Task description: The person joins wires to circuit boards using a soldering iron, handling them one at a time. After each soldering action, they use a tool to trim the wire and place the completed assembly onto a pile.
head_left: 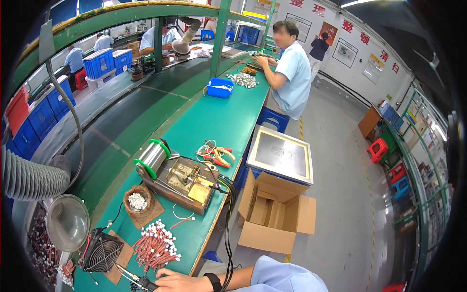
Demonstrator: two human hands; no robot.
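Just right of the fan (pixel 101 255), the right hand's (pixel 177 282) fingers grasp a soldering iron (pixel 145 283); left hand's, cannot tell.

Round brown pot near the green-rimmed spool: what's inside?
In the pot: a heap of small whitish pieces, too small to identify. The heap covers the bottom, so anything beneath can't be seen.

Black-handled soldering iron (pixel 144 282), red wires (pixel 152 250), green tabletop (pixel 194 124)

Right arm (pixel 242 278): short pale-blue sleeve (pixel 287 276), softly creased; wide black wristband (pixel 212 282); bare fingers (pixel 168 275).
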